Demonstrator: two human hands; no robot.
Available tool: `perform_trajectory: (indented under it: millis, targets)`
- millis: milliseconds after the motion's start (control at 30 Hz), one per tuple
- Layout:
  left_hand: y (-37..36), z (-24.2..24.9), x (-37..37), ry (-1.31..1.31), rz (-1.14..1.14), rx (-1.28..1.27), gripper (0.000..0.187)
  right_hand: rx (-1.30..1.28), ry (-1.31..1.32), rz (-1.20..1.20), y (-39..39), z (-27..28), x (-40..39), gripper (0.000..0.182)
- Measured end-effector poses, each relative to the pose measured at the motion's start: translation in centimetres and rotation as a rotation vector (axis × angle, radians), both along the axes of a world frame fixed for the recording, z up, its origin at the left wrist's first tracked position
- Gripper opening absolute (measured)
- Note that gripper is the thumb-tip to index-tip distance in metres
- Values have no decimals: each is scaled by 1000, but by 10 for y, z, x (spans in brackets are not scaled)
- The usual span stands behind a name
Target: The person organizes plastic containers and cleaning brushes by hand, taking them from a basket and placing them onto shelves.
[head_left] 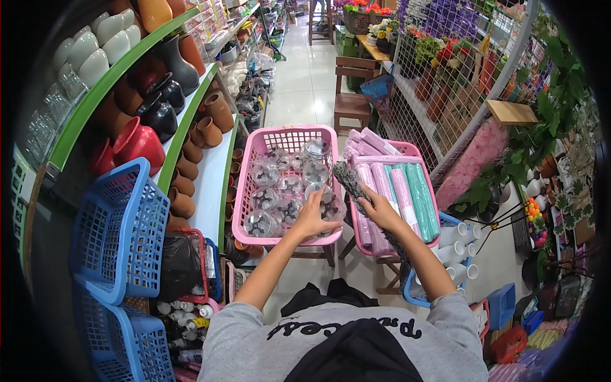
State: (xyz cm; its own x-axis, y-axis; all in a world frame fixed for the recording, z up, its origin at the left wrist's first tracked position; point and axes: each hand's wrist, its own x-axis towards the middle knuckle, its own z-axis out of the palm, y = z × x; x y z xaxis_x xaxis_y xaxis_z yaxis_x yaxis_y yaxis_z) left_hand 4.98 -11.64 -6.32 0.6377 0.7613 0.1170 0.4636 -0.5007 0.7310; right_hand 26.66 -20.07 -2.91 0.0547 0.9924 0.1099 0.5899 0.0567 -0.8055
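Note:
My left hand [314, 215] reaches into a pink basket [254, 153] and grips one of the several clear plastic jars [283, 184] lying in it. My right hand [377, 208] holds a long grey-purple dried bundle [350, 181] that slants up to the left over the gap between two baskets. A second pink basket [428, 239] just right of it holds pink and teal rolled packs [407, 191].
Shelves of clay and ceramic pots [191, 153] run along the left. Blue baskets [121, 223] stack at lower left. A wire rack [445, 95] with plants stands right. White cups [455, 239] sit in a blue basket below. A tiled aisle [305, 83] stretches ahead.

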Motion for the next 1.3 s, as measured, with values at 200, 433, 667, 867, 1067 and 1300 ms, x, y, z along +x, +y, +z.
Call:
perform_trajectory:
  millis: [200, 433, 667, 867, 1067, 1300]
  targets:
    - [9, -1, -2, -115, 28, -71, 94, -50, -30, 46, 16, 3, -4, 51]
    - [67, -11, -11, -325, 90, -163, 58, -26, -83, 13, 74, -4, 9, 54]
    - [154, -32, 28, -137, 195, 67, 81, -129, -16, -70, 140, 0, 7, 53]
    - [202, -63, 70, -56, 286, 68, 97, 53, -21, -76, 154, -17, -2, 51]
    - [206, -57, 81, 8, 388, 95, 95, -3, -34, -112, 148, -5, 3, 52]
    - [193, -27, 71, -154, 445, 95, 91, 19, -7, -126, 148, -7, 5, 51]
